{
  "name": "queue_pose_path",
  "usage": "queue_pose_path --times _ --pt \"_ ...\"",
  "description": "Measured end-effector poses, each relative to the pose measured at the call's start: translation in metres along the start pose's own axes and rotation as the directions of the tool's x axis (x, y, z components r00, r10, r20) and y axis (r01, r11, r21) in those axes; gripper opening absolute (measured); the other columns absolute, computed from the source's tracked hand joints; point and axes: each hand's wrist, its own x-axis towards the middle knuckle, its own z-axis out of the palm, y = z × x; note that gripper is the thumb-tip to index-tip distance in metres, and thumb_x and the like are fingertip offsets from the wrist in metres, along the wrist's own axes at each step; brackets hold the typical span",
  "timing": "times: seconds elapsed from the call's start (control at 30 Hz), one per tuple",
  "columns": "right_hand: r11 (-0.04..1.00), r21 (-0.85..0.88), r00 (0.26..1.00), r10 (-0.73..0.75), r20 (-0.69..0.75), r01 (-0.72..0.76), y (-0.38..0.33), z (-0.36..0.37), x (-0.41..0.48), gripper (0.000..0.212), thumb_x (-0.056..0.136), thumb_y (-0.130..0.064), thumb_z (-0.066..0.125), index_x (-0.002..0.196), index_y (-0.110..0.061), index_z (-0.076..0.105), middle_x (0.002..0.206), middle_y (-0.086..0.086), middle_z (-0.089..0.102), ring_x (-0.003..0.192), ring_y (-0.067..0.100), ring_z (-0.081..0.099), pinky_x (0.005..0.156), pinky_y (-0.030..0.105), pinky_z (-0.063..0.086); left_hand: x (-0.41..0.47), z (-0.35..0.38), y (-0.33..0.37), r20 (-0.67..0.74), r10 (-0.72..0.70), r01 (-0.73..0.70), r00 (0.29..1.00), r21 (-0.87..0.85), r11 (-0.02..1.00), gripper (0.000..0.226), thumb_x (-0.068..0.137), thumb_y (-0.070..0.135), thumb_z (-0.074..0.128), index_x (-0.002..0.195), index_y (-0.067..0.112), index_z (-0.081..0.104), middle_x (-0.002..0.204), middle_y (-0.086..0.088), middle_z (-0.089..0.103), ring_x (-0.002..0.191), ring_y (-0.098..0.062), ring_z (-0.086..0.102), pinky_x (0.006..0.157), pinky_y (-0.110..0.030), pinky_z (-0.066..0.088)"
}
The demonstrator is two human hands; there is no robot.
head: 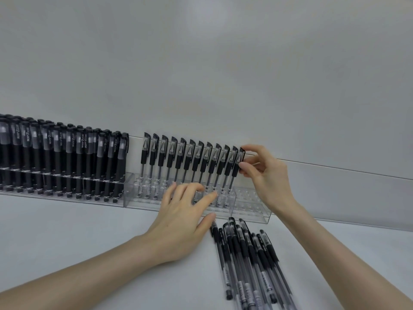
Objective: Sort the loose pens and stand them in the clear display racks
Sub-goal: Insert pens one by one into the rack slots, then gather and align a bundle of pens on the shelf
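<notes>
A clear display rack (252, 212) stands against the wall with a back row of several black-capped clear pens (190, 159) upright in it. My right hand (266, 173) pinches the rightmost pen (238, 166) of that row at its cap and grip. My left hand (183, 215) rests with spread, straight fingers on the front of the rack, holding nothing. A pile of loose pens (248, 258) of the same kind lies on the table just in front of the rack, below my right hand.
To the left, a second clear rack (67, 193) is packed with several black pens with frosted caps. The rack's right end has vacant holes (250, 198). A grey wall rises behind, and the white tabletop (78, 231) spreads out in front.
</notes>
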Motion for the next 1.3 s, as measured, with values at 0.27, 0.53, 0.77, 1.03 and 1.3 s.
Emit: queue_pose_path --times 0.27,0.53,0.77,1.03,1.3 --pt "0.997 -0.07 1.0 -0.008 -0.014 0.007 0.0 -0.001 -0.004 0.036 0.087 -0.004 0.064 0.111 -0.031 0.059 0.077 -0.005 0.065 0.063 0.012 0.063 0.072 0.038 0.056 -0.001 0.003 -0.003 0.009 0.01 -0.011 1.0 0.071 0.997 0.051 0.092 0.048 0.026 0.131 0.027 0.051 0.123 0.001 0.053 0.117 -0.014 0.031 0.11 -0.042 0.018" --pt "0.988 -0.156 0.996 0.018 0.09 -0.004 -0.011 -0.023 -0.03 0.008 0.088 -0.013 0.065 0.089 -0.021 0.063 0.082 -0.01 0.063 0.073 0.001 0.059 0.065 0.01 0.045 -0.006 -0.016 0.017 0.028 -0.04 0.04 0.999 -0.003 0.999 0.073 0.082 0.059 0.009 0.127 0.024 0.054 0.131 0.008 0.044 0.127 -0.013 0.035 0.104 -0.031 0.013" --pt "0.983 -0.175 0.907 0.123 0.403 -0.056 0.001 -0.051 -0.079 0.009 0.091 -0.024 0.062 0.097 -0.019 0.064 0.094 -0.007 0.065 0.088 0.007 0.06 0.081 0.024 0.049 -0.033 -0.02 0.082 0.213 -0.336 0.367 0.918 -0.127 0.922 0.054 0.091 0.059 0.037 0.132 0.024 0.04 0.125 0.007 0.046 0.117 -0.012 0.039 0.099 -0.029 0.035" --pt "0.977 -0.204 0.767 0.081 0.636 0.066 0.009 -0.053 -0.112 0.043 0.098 -0.045 0.037 0.134 -0.024 0.048 0.131 -0.007 0.056 0.125 0.02 0.042 0.105 0.038 0.034 -0.027 -0.023 0.12 0.284 -0.583 0.649 0.761 -0.333 0.684 0.034 0.085 0.037 0.066 0.099 0.02 0.04 0.09 0.005 0.055 0.087 -0.016 0.059 0.082 -0.034 0.049" --pt "0.968 -0.243 0.75 0.115 0.652 0.062 0.006 -0.057 -0.113 0.044 0.1 -0.04 0.037 0.141 -0.023 0.039 0.142 -0.004 0.046 0.132 0.019 0.03 0.109 0.032 0.025 -0.025 -0.026 0.109 0.35 -0.615 0.7 0.706 -0.477 0.532 0.023 0.085 0.017 0.068 0.088 -0.005 0.067 0.076 -0.025 0.068 0.065 -0.024 0.059 0.075 -0.042 0.052"
